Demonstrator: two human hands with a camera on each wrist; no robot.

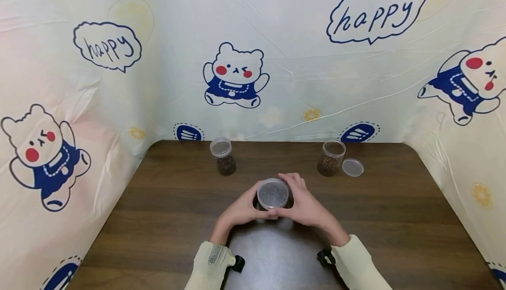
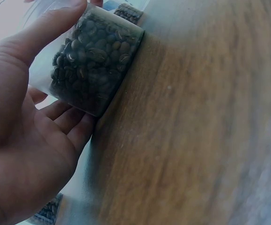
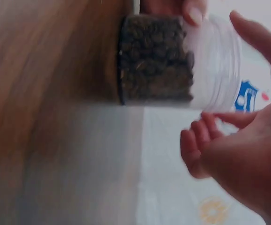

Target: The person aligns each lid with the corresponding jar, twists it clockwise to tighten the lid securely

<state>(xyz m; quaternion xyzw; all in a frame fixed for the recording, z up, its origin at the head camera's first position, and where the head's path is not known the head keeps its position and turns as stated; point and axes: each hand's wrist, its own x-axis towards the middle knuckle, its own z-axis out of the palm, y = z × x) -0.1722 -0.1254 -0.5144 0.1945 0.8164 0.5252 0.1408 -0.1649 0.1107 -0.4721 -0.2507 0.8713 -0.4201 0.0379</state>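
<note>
Brown-filled, the jar (image 2: 95,61) is seemingly being steadied, left grip (image 1: 244,206) clasping it; loose-fingered right grip (image 1: 303,203) is flanking the lid (image 1: 272,193) at three o'clock, probably needing to pinch.

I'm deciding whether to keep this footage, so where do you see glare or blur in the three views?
Head view: a pale glare patch on the dark brown wooden table, otherwise fairly sharp; left wrist: brown beans in the clear cylindrical plastic jar distinct, the table's grain soft toward the right edge; right wrist: soft throughout, jar included.
</note>
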